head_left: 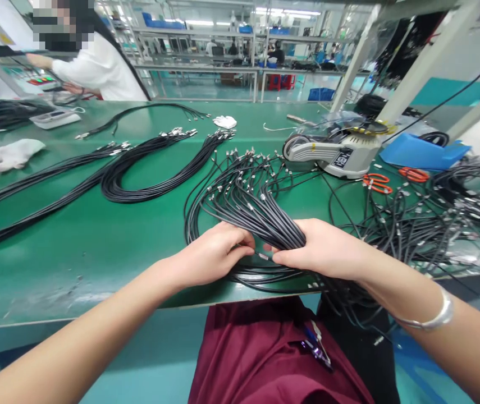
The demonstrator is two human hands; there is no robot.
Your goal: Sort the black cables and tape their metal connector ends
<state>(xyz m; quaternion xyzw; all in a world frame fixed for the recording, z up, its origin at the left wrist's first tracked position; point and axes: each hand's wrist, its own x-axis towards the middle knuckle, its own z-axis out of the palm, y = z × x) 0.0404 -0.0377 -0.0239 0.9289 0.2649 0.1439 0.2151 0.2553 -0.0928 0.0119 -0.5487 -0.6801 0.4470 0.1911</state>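
Observation:
A thick bundle of black cables (265,216) runs through my right hand (319,249), whose fingers wrap round it near the table's front. The bundle's metal-tipped ends fan out away from me. My left hand (218,252) pinches a single black cable just left of the bundle. On that cable, a small pale label or sleeve (263,256) shows between my two hands. More loops of cable (260,276) lie on the table beneath my hands, partly hidden by them.
Further cable bundles (151,196) lie to the left on the green table (96,241). At the right stand a grey tape dispenser (344,157) and a blue bin (423,151), near orange-handled scissors (376,183) and tangled cables (408,224). A person in white (100,67) works at the far left.

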